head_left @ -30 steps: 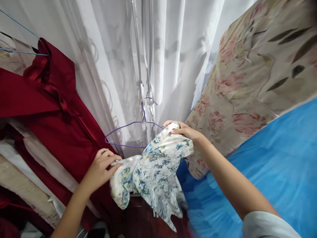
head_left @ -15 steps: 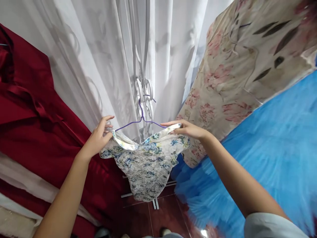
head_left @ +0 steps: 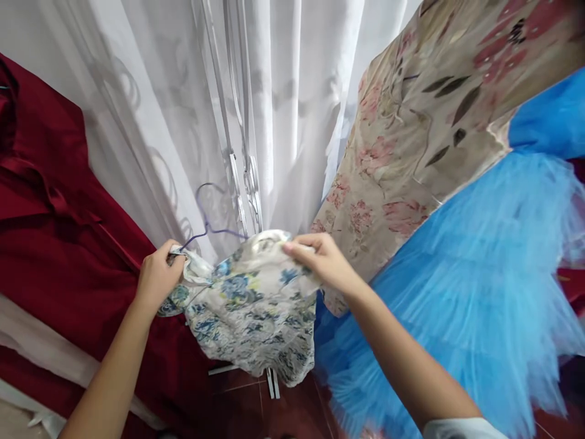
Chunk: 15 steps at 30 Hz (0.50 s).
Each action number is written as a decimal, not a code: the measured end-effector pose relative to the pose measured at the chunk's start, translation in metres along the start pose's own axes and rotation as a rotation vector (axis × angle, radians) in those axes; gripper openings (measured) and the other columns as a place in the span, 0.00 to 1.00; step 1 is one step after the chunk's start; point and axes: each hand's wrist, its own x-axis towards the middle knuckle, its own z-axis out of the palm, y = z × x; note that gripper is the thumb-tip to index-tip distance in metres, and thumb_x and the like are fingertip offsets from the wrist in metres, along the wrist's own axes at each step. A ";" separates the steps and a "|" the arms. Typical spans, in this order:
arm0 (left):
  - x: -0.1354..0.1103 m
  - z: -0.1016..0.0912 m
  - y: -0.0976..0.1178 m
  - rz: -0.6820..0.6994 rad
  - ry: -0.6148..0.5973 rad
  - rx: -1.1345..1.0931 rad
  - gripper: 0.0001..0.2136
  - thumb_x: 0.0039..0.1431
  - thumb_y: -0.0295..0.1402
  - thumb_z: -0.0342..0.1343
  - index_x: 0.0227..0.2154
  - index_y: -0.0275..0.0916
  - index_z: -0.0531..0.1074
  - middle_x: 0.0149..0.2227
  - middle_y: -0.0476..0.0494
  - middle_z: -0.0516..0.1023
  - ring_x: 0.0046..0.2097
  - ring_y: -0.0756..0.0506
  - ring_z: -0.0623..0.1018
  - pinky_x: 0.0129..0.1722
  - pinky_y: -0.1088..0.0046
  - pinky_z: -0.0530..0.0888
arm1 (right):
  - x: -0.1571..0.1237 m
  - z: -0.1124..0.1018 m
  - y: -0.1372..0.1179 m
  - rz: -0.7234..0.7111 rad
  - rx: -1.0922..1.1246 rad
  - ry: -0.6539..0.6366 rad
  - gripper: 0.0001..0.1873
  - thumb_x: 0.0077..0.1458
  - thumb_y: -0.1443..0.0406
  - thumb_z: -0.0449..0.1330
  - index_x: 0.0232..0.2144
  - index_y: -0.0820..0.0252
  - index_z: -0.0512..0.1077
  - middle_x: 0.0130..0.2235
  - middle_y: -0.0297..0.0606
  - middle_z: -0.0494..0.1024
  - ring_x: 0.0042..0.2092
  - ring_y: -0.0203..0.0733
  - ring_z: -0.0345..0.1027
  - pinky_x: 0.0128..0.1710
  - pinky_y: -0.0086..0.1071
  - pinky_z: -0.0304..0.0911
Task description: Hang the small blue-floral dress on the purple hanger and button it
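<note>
Head view: fingers [head_left: 302, 254] pinch floral top [head_left: 256, 305]; hem [head_left: 293, 377] hangs above floor [head_left: 292, 414].

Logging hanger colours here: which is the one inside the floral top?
The hanger is purple, clearest in the current head view.

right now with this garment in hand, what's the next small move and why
I'd probably ease the right grip outward to smooth the white, blue-flowered cloth garment along the thin purple hanger: cloth is folded beside that grip and hides the hanger's end there, while the left grip pinches the garment near the other end.
</note>
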 end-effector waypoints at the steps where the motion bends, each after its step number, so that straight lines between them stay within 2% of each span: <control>1: -0.006 0.010 -0.008 -0.074 0.025 -0.108 0.04 0.49 0.33 0.55 0.28 0.39 0.69 0.24 0.53 0.65 0.29 0.50 0.64 0.30 0.77 0.60 | -0.006 0.011 -0.006 -0.032 0.024 -0.130 0.21 0.61 0.52 0.59 0.25 0.62 0.70 0.23 0.29 0.64 0.25 0.32 0.56 0.24 0.27 0.50; 3: -0.024 0.035 -0.021 -0.175 0.069 -0.289 0.05 0.49 0.35 0.53 0.27 0.39 0.66 0.24 0.52 0.64 0.28 0.50 0.63 0.29 0.77 0.61 | -0.023 0.031 -0.004 -0.116 0.105 -0.426 0.21 0.64 0.51 0.54 0.35 0.62 0.75 0.31 0.35 0.73 0.32 0.37 0.66 0.31 0.28 0.60; 4: -0.036 0.049 -0.023 -0.194 0.069 -0.341 0.06 0.50 0.37 0.52 0.27 0.40 0.64 0.24 0.52 0.63 0.27 0.50 0.63 0.28 0.76 0.61 | -0.032 0.039 0.003 -0.147 0.139 -0.509 0.22 0.65 0.51 0.51 0.41 0.61 0.75 0.36 0.38 0.76 0.37 0.39 0.69 0.38 0.30 0.64; 5: -0.049 0.064 -0.021 -0.200 0.046 -0.380 0.07 0.51 0.38 0.50 0.27 0.40 0.63 0.24 0.52 0.63 0.27 0.50 0.63 0.27 0.76 0.61 | -0.040 0.046 0.014 -0.160 0.152 -0.518 0.23 0.66 0.51 0.49 0.46 0.60 0.74 0.43 0.40 0.77 0.44 0.42 0.70 0.45 0.33 0.64; 6: -0.063 0.080 -0.015 -0.204 -0.003 -0.435 0.08 0.51 0.39 0.50 0.27 0.40 0.63 0.24 0.52 0.62 0.26 0.50 0.63 0.26 0.76 0.61 | -0.048 0.050 0.028 -0.152 0.145 -0.458 0.23 0.67 0.51 0.48 0.50 0.59 0.73 0.48 0.42 0.76 0.49 0.44 0.69 0.52 0.36 0.62; 7: -0.076 0.096 -0.005 -0.203 -0.081 -0.500 0.09 0.52 0.40 0.51 0.26 0.40 0.62 0.23 0.51 0.62 0.26 0.50 0.63 0.25 0.75 0.62 | -0.054 0.053 0.045 -0.123 0.105 -0.333 0.22 0.67 0.51 0.50 0.52 0.57 0.72 0.52 0.42 0.75 0.54 0.45 0.66 0.57 0.38 0.58; 8: -0.088 0.112 0.009 -0.194 -0.181 -0.572 0.10 0.53 0.42 0.51 0.25 0.40 0.62 0.23 0.51 0.63 0.25 0.50 0.64 0.25 0.75 0.63 | -0.060 0.053 0.063 -0.082 0.057 -0.205 0.22 0.65 0.50 0.53 0.52 0.57 0.72 0.53 0.42 0.74 0.56 0.46 0.64 0.60 0.40 0.54; 9: -0.098 0.127 0.025 -0.181 -0.295 -0.646 0.13 0.54 0.44 0.50 0.25 0.41 0.61 0.23 0.50 0.63 0.24 0.50 0.64 0.24 0.74 0.63 | -0.066 0.052 0.080 -0.029 0.028 -0.131 0.22 0.63 0.49 0.54 0.50 0.56 0.73 0.52 0.42 0.74 0.55 0.47 0.64 0.61 0.41 0.53; 10: -0.106 0.141 0.043 -0.164 -0.412 -0.716 0.14 0.55 0.47 0.50 0.25 0.41 0.62 0.22 0.49 0.64 0.23 0.49 0.64 0.23 0.73 0.65 | -0.071 0.050 0.096 0.025 0.044 -0.102 0.23 0.63 0.48 0.54 0.48 0.57 0.74 0.49 0.42 0.75 0.53 0.48 0.65 0.60 0.42 0.55; 12: -0.113 0.165 0.080 -0.119 -0.599 -0.839 0.18 0.56 0.51 0.49 0.25 0.41 0.61 0.23 0.46 0.68 0.23 0.48 0.68 0.24 0.70 0.68 | -0.084 0.041 0.117 0.147 0.169 -0.096 0.25 0.61 0.46 0.54 0.39 0.61 0.75 0.40 0.40 0.77 0.44 0.46 0.69 0.50 0.39 0.64; 13: -0.113 0.175 0.096 -0.098 -0.665 -0.892 0.18 0.56 0.52 0.49 0.26 0.41 0.62 0.25 0.42 0.72 0.24 0.47 0.71 0.26 0.68 0.71 | -0.091 0.035 0.123 0.213 0.263 -0.091 0.26 0.60 0.45 0.55 0.35 0.62 0.75 0.35 0.39 0.77 0.38 0.44 0.70 0.43 0.37 0.66; 15: -0.110 0.189 0.120 -0.062 -0.734 -0.975 0.18 0.57 0.53 0.51 0.33 0.41 0.66 0.35 0.36 0.78 0.32 0.43 0.78 0.33 0.65 0.75 | -0.105 0.020 0.123 0.318 0.447 -0.020 0.26 0.57 0.45 0.58 0.28 0.63 0.74 0.27 0.37 0.75 0.29 0.40 0.67 0.31 0.32 0.65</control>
